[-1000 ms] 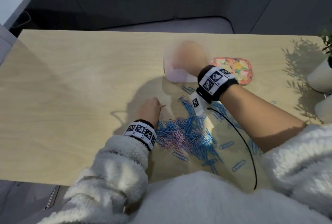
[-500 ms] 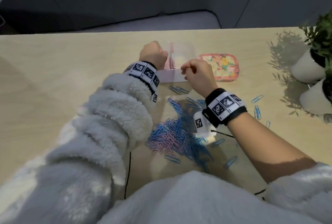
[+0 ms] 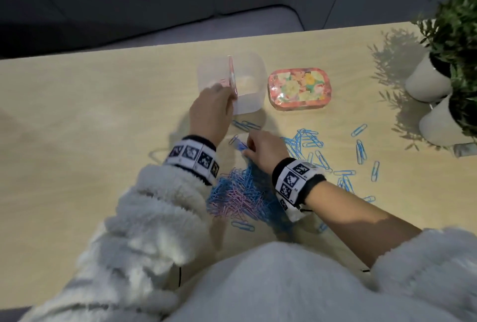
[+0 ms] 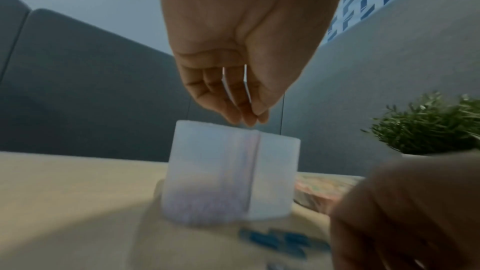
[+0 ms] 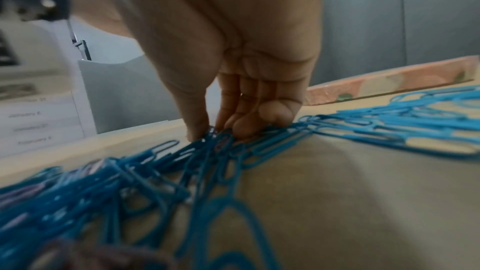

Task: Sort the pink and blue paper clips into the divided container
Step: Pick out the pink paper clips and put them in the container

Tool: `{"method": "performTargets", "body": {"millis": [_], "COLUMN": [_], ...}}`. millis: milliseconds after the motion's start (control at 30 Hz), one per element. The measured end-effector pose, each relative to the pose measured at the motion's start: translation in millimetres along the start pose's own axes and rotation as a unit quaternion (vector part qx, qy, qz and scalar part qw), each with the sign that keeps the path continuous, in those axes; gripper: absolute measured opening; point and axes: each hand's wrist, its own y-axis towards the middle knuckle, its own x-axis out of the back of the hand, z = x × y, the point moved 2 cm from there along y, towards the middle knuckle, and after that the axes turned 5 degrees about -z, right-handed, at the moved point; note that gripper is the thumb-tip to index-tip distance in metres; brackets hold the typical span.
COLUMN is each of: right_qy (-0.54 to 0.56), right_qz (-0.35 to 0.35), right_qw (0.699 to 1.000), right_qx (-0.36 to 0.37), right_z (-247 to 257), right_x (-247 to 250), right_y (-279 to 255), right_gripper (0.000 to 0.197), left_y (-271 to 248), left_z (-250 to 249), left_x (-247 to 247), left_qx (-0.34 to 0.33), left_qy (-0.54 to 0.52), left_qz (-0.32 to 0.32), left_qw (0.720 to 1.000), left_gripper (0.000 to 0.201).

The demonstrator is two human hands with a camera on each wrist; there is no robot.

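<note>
Two hands are at work on the bench (image 3: 77,104), and both bear on the step in hand.

Left hand (image 3: 210,112): it hovers over the near left corner of the divided container (image 3: 247,99), fingers pointing down and drawn together just above the rim, as the left wrist view shows. Whether they pinch a clip cannot be told; nothing pink or blue is visible between them. The left compartment shows a pink tint low down, so pink clips appear to lie there; the right compartment looks nearly bare. Judgement: any release should be made with the fingertips well left of the divider (image 3: 232,73), low over the opening, so that nothing bounces across.

Mixed pile (image 3: 240,192): pink and blue clips lie tangled on the bench near the person, between the two wrists.

Right hand (image 3: 265,150): thumb and fingers are closed on a small bunch of blue paper clips (image 5: 221,141) at the far edge of the pile, fingertips touching the bench. Judgement: interlocked clips will likely drag neighbours along, and a pink one seems caught in the bunch. Lift slowly, shake off hangers-on, check colour, then carry to the right compartment.

Further right, loose blue clips (image 3: 360,151) lie scattered, a floral tin (image 3: 299,88) stands just beside the container, and potted plants (image 3: 454,45) occupy the far corner.
</note>
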Motion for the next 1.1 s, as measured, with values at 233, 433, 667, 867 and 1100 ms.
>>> {"method": "performTargets", "body": {"millis": [233,433,667,867,1100], "right_qy": [0.095,0.099,0.098,0.074,-0.002], "right_qz": [0.008,0.015,0.014,-0.048,-0.055], "right_qw": [0.993,0.993,0.993,0.99,0.998], "right_qx": [-0.063,-0.057,-0.062,-0.11,-0.029], "right_z": [-26,-46,-56,-65,-33], "right_x": [16,36,42,52,38], "right_y": [-1,-3,-3,1,20], "right_gripper": [0.006,0.01,0.034,0.014,0.015], "left_y": [-43,-42,-48,-43,-35], "left_z": [24,26,24,12,-11], "left_x": [-45,-57,-55,-58,-63], "left_qx": [0.091,0.111,0.106,0.226,0.248], "left_qy": [0.002,0.001,-0.038,-0.249,-0.302], "left_qz": [0.157,0.155,0.166,0.213,0.206], "left_qw": [0.983,0.982,0.98,0.917,0.897], "left_gripper": [0.018,0.011,0.008,0.019,0.016]}}
